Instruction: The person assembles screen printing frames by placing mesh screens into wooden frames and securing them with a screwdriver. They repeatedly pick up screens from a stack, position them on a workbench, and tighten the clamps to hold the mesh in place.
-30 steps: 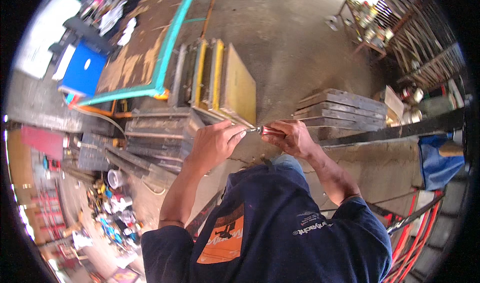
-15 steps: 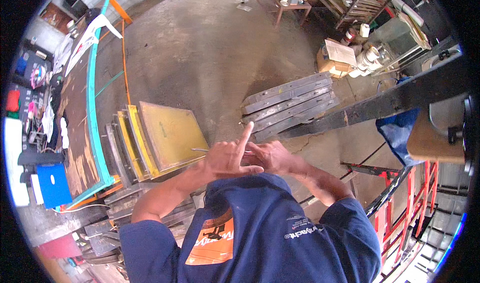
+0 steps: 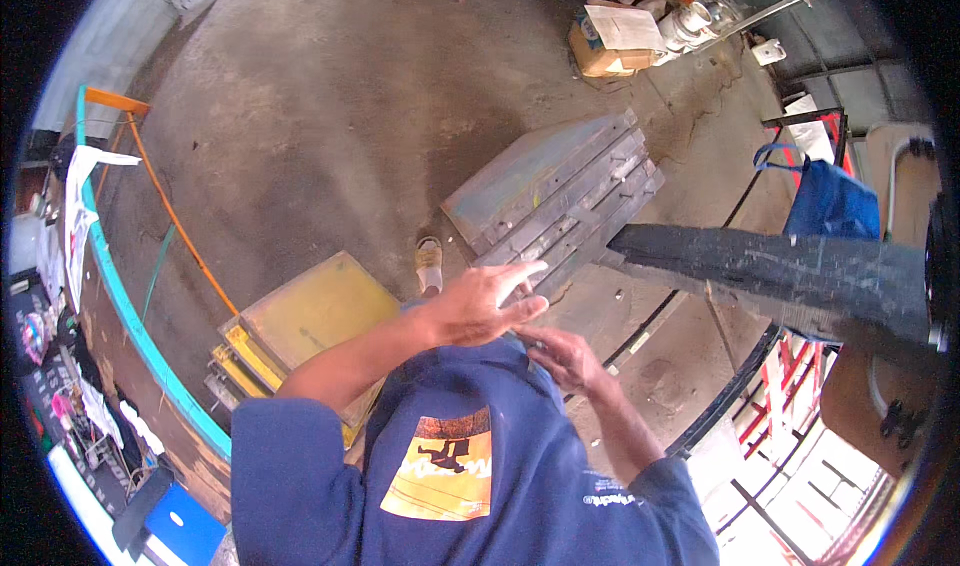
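My left hand (image 3: 482, 304) is in front of my waist, with thumb and forefinger stretched out and apart. I see nothing between them; the other fingers are partly hidden. Just below it on the right, my right hand (image 3: 562, 358) is near the hem of my dark blue T-shirt (image 3: 440, 366). Its fingers are bent and pressed together, and what they hold, if anything, is hidden. Beyond both hands stands a stack of grey flat frames (image 3: 560, 191). Yellow-faced flat frames (image 3: 320, 311) lean in a row to the left of my forearm.
A dark beam (image 3: 760, 266) juts in from the right beside a blue bag (image 3: 835, 201). Along the left runs a worn board table with a turquoise edge (image 3: 150, 351). A cardboard box (image 3: 612, 46) and white tubs (image 3: 690, 21) stand on the floor farther off. My shoe (image 3: 429, 254) shows below.
The view has turned right and downward. My hands have come apart, the right one dropping lower. A thin rod that stuck out left of my left hand no longer shows.
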{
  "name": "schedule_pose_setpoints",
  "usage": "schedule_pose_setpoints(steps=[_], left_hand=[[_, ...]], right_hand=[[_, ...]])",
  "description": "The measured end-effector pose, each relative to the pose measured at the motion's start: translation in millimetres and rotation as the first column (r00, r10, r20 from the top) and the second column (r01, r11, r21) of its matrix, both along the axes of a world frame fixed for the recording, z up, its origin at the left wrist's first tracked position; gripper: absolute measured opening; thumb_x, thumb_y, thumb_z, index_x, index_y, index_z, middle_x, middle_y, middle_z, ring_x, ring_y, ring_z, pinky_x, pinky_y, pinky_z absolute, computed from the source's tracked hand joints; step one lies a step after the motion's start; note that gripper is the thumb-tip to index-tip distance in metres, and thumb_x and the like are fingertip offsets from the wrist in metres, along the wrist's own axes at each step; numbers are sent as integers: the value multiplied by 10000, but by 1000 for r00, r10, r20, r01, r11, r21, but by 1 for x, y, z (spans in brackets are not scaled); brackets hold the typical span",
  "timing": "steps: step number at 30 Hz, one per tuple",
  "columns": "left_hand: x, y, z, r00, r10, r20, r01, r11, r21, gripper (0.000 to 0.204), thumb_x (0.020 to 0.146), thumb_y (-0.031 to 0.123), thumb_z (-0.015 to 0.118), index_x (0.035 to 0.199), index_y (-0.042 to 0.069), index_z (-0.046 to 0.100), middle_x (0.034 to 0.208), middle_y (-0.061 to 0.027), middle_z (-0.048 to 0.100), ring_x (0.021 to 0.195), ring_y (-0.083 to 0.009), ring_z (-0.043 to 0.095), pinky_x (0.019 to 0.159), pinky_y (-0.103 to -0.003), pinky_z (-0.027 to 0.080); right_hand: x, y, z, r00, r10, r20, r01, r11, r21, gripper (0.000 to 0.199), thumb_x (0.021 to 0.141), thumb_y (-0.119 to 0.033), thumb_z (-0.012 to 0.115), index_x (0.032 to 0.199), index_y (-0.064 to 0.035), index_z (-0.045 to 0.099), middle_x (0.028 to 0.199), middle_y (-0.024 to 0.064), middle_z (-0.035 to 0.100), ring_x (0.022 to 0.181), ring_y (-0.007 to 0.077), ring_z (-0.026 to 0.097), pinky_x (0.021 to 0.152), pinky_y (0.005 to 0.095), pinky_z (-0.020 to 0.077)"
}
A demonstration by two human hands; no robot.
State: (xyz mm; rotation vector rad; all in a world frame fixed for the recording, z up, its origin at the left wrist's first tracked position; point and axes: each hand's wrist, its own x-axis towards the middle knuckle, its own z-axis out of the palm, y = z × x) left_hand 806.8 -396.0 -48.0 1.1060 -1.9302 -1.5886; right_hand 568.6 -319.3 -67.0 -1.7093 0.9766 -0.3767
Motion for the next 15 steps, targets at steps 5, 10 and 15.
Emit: schedule_pose_setpoints(steps=[5, 10, 15], left_hand=[[-13, -83, -92, 925, 187, -330, 49, 803, 594, 732, 968, 583, 481, 1425, 11, 456, 1239, -195, 608, 1157, -288, 583, 978, -401, 444], [-53, -149, -220, 877, 186, 443, -203, 979, -9, 876, 852, 569, 666, 1470, 33, 351, 1442, -202, 426, 1335, -355, 415, 1054, -560, 361], [-55, -169, -239, 800, -30, 600, 38, 999, -1, 982, 824, 582, 690, 1525, 55, 250, 1548, -224, 283, 1411, -400, 325, 1137, -583, 260]], right_hand=[[28, 16, -12, 906, -354, -233, 413, 862, 294, 358, 987, -150, 565, 1333, -57, 542, 791, 161, 662, 628, 225, 640, 625, 330, 526], [51, 45, -12, 397, -904, -160, 841, 288, 459, 226, 1030, -208, 456, 1161, -33, 513, 684, 48, 553, 454, 115, 493, 415, 230, 418], [53, 69, -23, 77, -988, -132, 931, 24, 365, 172, 1033, -236, 458, 1058, -68, 487, 702, 59, 552, 444, 117, 497, 388, 229, 412]])
